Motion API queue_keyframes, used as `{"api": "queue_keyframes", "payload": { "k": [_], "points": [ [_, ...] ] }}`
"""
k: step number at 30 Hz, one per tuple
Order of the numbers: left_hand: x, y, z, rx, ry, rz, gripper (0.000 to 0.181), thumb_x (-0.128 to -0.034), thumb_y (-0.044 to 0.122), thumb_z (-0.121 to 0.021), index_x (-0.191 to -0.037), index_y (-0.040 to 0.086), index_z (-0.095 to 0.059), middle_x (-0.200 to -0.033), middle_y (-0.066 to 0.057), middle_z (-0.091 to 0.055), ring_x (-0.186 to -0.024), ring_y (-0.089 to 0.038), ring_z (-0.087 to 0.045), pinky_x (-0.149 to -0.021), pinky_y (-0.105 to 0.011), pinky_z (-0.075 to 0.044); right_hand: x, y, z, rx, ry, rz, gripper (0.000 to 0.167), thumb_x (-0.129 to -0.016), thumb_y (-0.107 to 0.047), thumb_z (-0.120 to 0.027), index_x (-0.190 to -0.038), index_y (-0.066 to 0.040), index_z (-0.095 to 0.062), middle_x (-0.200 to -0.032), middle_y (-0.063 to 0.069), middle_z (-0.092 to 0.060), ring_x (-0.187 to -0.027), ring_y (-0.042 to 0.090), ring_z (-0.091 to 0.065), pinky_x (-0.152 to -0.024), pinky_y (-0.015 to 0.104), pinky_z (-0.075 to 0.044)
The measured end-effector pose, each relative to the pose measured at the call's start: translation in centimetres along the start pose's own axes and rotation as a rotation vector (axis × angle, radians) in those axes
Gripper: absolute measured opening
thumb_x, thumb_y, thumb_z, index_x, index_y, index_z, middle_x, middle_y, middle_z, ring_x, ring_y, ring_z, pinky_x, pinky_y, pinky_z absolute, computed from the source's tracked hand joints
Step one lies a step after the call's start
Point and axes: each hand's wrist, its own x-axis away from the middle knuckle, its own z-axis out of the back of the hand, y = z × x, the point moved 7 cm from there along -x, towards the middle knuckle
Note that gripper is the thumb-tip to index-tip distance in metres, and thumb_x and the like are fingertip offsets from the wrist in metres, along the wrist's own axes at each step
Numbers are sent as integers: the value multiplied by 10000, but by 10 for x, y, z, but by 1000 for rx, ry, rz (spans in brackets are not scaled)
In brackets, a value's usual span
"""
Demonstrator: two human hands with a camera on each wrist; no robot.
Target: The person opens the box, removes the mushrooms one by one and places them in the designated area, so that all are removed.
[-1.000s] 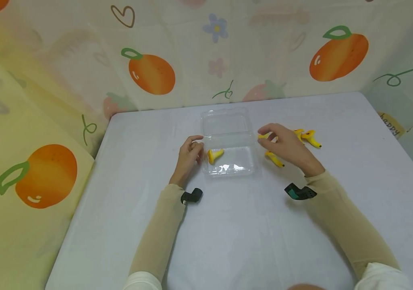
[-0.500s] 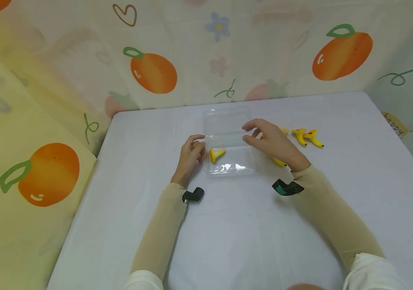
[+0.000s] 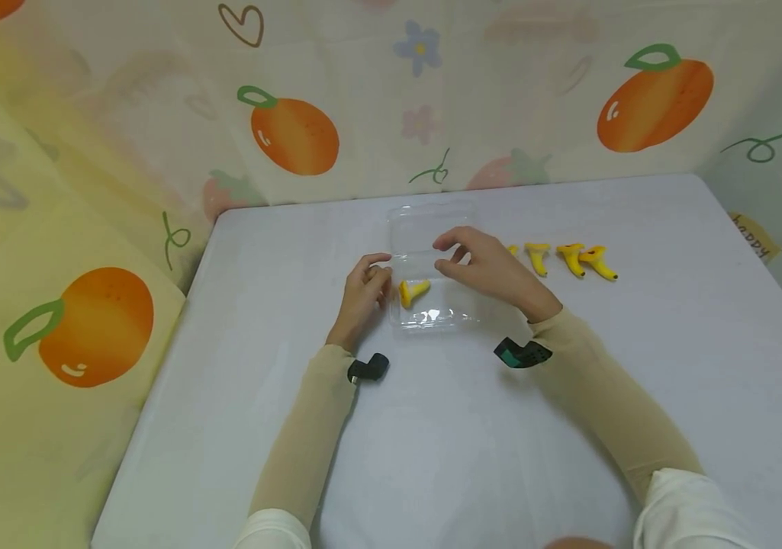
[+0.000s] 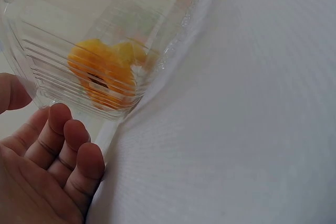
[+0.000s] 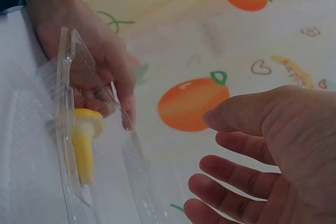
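A clear plastic clamshell box (image 3: 442, 309) lies unfolded on the white table, its lid (image 3: 425, 226) tipped back behind it. Inside the base, near its left wall, a yellow trumpet-shaped mushroom (image 3: 415, 293) lies on its side. My left hand (image 3: 363, 293) holds the box's left edge, thumb on one side of the rim and curled fingers (image 4: 90, 161) on the other. Above the right part of the box hovers my right hand (image 3: 483, 263), thumb and fingers (image 5: 226, 187) apart with nothing between them. It hides part of the lid and base.
To the right of the box, several more yellow mushrooms (image 3: 572, 259) lie in a row, one partly behind my right hand. A fruit-print cloth (image 3: 363, 99) hangs along the table's back edge and left side.
My right hand has moved left from beside the loose mushrooms to over the box, its fingers spread. My left hand and the mushroom in the box have stayed in place.
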Motion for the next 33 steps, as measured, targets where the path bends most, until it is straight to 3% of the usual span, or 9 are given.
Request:
{"api": "queue_keyframes", "payload": {
  "k": [26,33],
  "points": [
    [-1,-1,-4,-9,-17,3,359,-1019,216,-562,-1349,75,-562,-752,-34,-529,-651,-163,-488,-538,-227,-453,-15,-4,-44,52,-166,23,464,-974,-230,-647,-1403,-80,-549,-1411,134,-588,-985,236,-616,-792,322,-517],
    [0,-1,1,-7,-7,-15,348,-1004,216,-565,-1331,95,-571,-727,-3,-540,-624,-133,-500,-521,-229,-460,-17,-4,-54,65,-184,35,452,-966,-221,-633,-1387,-77,-556,-1409,135,-580,-1013,268,-613,-882,390,-544]
  ]
}}
